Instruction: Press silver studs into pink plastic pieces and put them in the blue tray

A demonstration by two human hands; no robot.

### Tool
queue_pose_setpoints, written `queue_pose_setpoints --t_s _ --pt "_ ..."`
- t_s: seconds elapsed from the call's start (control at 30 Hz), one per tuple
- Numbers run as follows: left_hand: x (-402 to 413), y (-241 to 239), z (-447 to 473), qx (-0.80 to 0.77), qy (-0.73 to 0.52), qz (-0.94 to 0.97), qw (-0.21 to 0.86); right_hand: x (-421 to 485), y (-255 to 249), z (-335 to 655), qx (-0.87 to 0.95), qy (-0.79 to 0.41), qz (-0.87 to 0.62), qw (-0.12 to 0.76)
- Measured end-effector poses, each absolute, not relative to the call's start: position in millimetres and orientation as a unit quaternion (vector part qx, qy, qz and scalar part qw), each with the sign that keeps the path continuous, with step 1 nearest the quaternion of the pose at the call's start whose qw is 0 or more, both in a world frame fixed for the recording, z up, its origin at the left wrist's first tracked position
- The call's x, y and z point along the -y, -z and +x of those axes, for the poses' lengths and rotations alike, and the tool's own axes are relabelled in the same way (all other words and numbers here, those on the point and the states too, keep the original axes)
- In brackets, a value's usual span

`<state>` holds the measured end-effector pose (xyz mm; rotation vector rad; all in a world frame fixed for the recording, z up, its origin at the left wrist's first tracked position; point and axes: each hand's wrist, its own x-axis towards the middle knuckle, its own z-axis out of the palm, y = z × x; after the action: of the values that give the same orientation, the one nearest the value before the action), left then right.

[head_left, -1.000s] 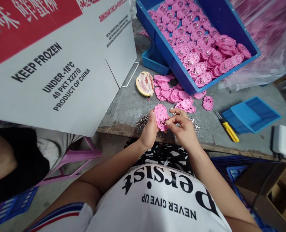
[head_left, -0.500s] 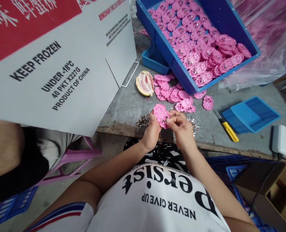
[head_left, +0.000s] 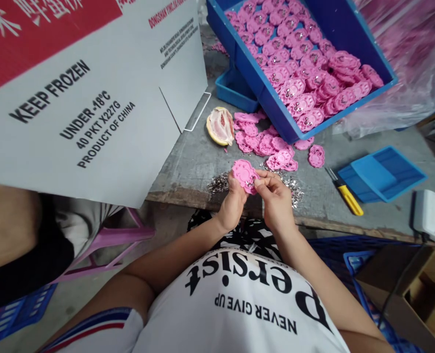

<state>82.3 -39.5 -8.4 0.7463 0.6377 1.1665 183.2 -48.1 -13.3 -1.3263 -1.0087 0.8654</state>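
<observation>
Just above the table's front edge, my left hand [head_left: 233, 203] grips a pink plastic piece [head_left: 243, 172] with a wavy rim, thumb on its face. My right hand [head_left: 277, 196] is closed at the piece's lower right edge, thumb and fingers pinching there beside small shiny metal bits. Whether a separate small part is between those fingertips, I cannot tell. Small metal parts [head_left: 219, 183] lie heaped on the table on both sides of my hands. Behind them is a loose pile of similar pink pieces [head_left: 265, 143].
A tilted blue bin [head_left: 373, 61] holds many pink pieces with metal bits. A cut fruit [head_left: 220, 126], a small blue tray [head_left: 401, 171], a yellow-handled screwdriver [head_left: 349, 200] and a white device [head_left: 433, 215] rest on the table [head_left: 180, 171]. A large carton [head_left: 136, 132] stands at left, near another person's leg.
The pink piece has tilted slightly and dipped a little in my left hand. My right hand stays pinched at its edge. Other things on the table have not moved.
</observation>
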Motion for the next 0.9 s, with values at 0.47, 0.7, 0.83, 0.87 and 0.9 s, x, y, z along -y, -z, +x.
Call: queue_pose_setpoints --t_s 0.47,0.7,0.83,0.87,0.9 --pt "35.1 14.8 78.1 -0.287 -0.543 0.327 0.718 44.9 21.4 181.3 0.506 -0.278 -0.599 0.554" --pt "26.5 18.0 52.6 -0.396 -0.510 0.331 0.688 14.3 29.5 246.5 0.465 -0.171 -0.685 0.534" --pt "27.7 16.3 41.3 -0.394 -0.461 0.334 0.722 -0.8 27.6 262.8 0.567 -0.152 -0.705 0.397" --pt "29.0 16.2 39.6 -0.388 -0.440 0.338 0.736 -3.3 27.3 260.1 0.594 -0.155 -0.692 0.379" --pt "30.4 16.3 38.0 -0.381 -0.419 0.342 0.750 -5.8 27.2 256.1 0.618 -0.152 -0.680 0.365"
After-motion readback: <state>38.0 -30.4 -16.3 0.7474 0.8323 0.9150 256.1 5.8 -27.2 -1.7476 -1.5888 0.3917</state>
